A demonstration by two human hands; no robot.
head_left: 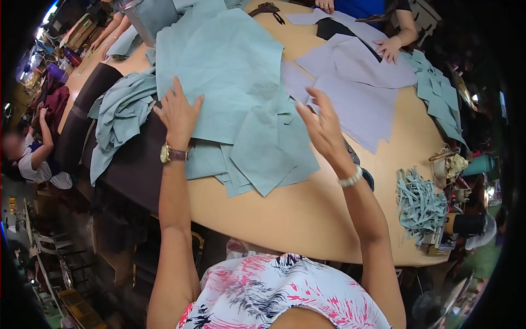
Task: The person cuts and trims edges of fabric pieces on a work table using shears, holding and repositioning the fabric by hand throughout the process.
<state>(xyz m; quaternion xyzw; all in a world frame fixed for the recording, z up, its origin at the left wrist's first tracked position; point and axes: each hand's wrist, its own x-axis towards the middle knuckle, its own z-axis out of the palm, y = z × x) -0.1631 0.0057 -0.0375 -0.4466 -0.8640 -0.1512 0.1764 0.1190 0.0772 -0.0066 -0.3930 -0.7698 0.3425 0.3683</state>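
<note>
A broad stack of teal fabric pieces (219, 60) covers the middle of the table. Over its left edge lies my left hand (179, 112), fingers spread, with a watch on the wrist. My right hand (323, 122) is raised beside the stack's right edge, fingers apart and nothing in them. Between my hands, smaller teal pieces (266, 151) lie in loose layers, some poking out from under the big sheet. A crumpled teal cloth (123, 112) is heaped left of my left hand, on dark fabric (129, 159).
Lavender fabric pieces (350, 82) spread to the right, under a co-worker's hand (389, 49). More teal pieces (438, 96) lie at the far right edge. A pile of teal strips (419, 203) sits beside a cluttered basket (446, 164). Another person's arm reaches in at upper left.
</note>
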